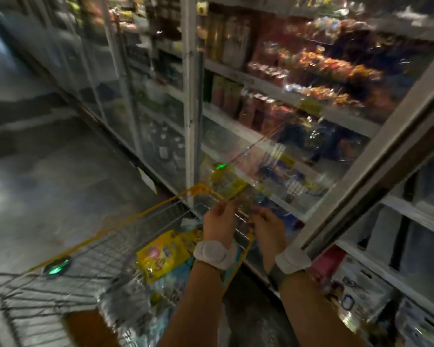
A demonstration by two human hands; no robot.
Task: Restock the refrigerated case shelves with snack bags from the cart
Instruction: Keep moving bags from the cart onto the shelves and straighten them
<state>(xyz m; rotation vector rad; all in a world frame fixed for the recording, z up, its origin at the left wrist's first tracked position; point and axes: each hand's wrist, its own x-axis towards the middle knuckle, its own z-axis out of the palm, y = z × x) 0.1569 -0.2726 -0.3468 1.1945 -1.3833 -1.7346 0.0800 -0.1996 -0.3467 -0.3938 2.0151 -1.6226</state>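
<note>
Nearest to us, bottom centre of the frame, our two forearms reach forward, each with a white wristband (214,254). Just past them, the left hand (218,221) and the right hand (267,225) sit close together, fingers curled in. They seem to be pinching something thin and clear between them, likely a snack bag (241,216), but the blur is heavy and we cannot tell for sure what either hand holds.

Below and to the left, there's the wire cart (90,259) with its yellow rim, and a yellow bag (158,259) lying on the heap inside, touching other crinkly packets. Our guess: these bags are light, soft and slippery, with contents that crush easily. Best taken by the top seam or both side edges, never squeezed in the middle.

Further on, centre right, the lower shelf (273,196) of the case already carries yellow and blue packets just beyond our fingertips. The open glass door (376,156) slants across the right of the frame. Higher up, upper right, more shelves hold orange and red packs, all smeared by motion.
</note>
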